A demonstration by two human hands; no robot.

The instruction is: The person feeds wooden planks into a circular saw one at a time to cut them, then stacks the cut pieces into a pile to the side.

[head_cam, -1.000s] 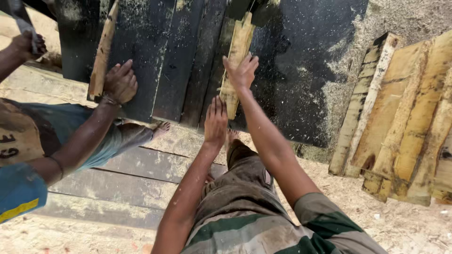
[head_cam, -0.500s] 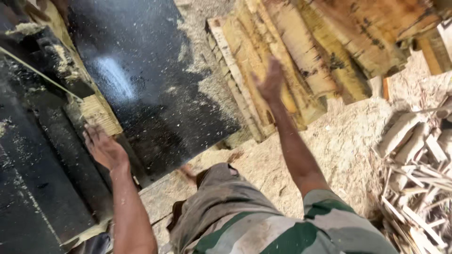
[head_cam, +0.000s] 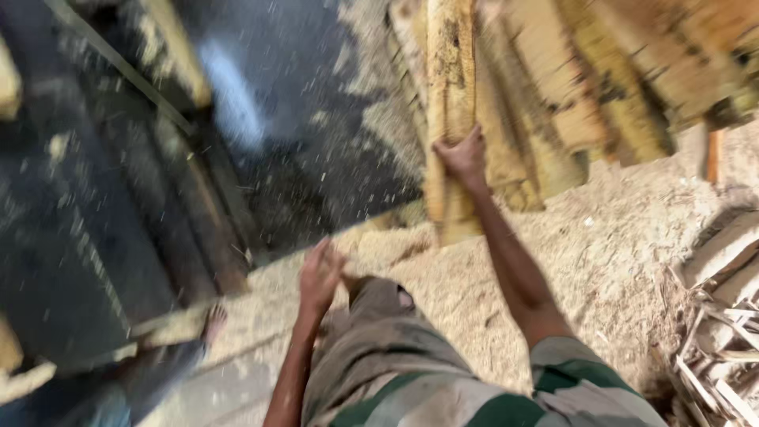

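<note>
Sawdust covers the floor (head_cam: 601, 261) of this timber shed, pale and loose underfoot, with a dark machine bed (head_cam: 316, 119) speckled with chips filling the left of the view. No bins or boxes show here; the wood lies in open stacks on the ground.

The person's right hand (head_cam: 462, 158) is closed around the near end of a rough wooden slab (head_cam: 451, 87), fingers wrapped over its edge, arm stretched forward. The slab runs away from the hand, its near end just past the near right corner of the machine bed, lying against a pile of similar bark-edged slabs (head_cam: 585, 87) that spreads to the right. Whether the slab is lifted off the pile or resting on it is too blurred to tell.

The left hand (head_cam: 320, 273) hangs lower, close to the person's knee, empty, with fingers loosely curled and touching nothing that I can make out. It is just off the near edge of the machine bed.

At the far right edge of the floor sits a heap of thin offcuts (head_cam: 719, 340). At the lower left, a bare foot (head_cam: 212, 320) of another person stands by the machine.
</note>
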